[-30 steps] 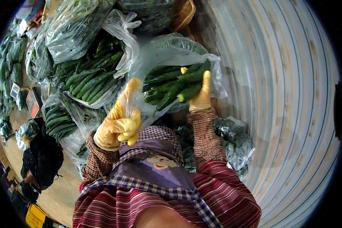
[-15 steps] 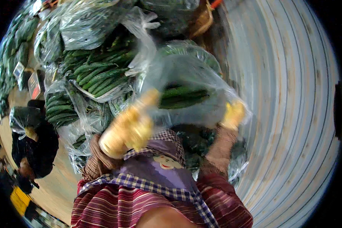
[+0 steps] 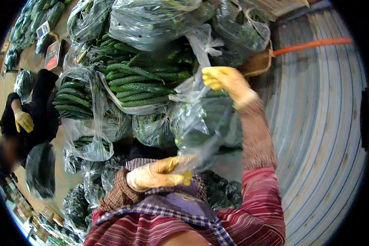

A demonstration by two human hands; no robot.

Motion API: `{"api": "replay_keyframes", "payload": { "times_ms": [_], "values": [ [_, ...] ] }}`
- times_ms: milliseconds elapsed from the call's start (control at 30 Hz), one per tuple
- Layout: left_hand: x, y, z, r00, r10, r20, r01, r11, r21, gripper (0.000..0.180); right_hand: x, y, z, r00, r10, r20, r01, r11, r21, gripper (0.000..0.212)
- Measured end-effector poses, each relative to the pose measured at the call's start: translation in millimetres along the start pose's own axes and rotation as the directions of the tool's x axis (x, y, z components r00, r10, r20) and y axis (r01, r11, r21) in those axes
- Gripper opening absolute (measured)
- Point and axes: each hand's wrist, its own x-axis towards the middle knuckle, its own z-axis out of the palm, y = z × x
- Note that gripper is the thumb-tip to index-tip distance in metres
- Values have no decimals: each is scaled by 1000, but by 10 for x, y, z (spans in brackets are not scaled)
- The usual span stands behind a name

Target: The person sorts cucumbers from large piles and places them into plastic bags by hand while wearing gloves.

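Both my hands wear yellow gloves. Low in front of my apron, my left hand [image 3: 162, 174] is closed on the loose, blurred edge of a clear plastic bag [image 3: 207, 117] filled with dark green cucumbers. Farther off, above that bag, my right hand [image 3: 225, 82] is raised with its fingers curled onto clear film; which part of the plastic it pinches is hard to make out. To the left, bumpy green cucumbers [image 3: 137, 84] lie in rows in an opened bag. Beside my right fingers stands a twisted knot of plastic [image 3: 211, 47].
More bagged cucumbers [image 3: 153, 20] are piled at the far side, and an opened bag of them [image 3: 76, 98] stands at left. Another person in dark clothes [image 3: 39, 108] works there. At right run a ridged metal surface [image 3: 315, 135] and an orange bar [image 3: 311, 46] by a basket [image 3: 258, 63].
My right hand has swung up and away from the bag's right side. My left hand has dropped toward my apron. The held bag no longer spreads wide between them; the view has shifted.
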Motion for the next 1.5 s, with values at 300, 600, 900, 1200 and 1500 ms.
{"api": "replay_keyframes", "payload": {
  "times_ms": [300, 600, 900, 1200, 1500],
  "values": [
    [-687, -433, -912, 884, 245, -399, -295, 953, -68, 59, 2402, 383, 669, 879, 441, -182, -476, 832, -286, 94],
    [-756, -470, -1124, 885, 181, -430, -302, 924, -234, 57, 2516, 732, 411, 928, 365, -73, -372, 902, -217, 50],
    [-770, -450, -1134, 869, 172, -464, -318, 912, -258, 56, 2425, 547, 839, 786, 537, -306, -587, 803, -102, 77],
    [-687, -494, -1044, 867, 172, -467, -306, 924, -228, 54, 2334, 949, 732, 853, 305, -423, -435, 863, -256, 53],
    [-206, -293, -1481, 803, 294, -519, -388, 918, -79, 84, -282, 515, 878, 973, 228, -43, -196, 907, 373, 32]
  ]
}}
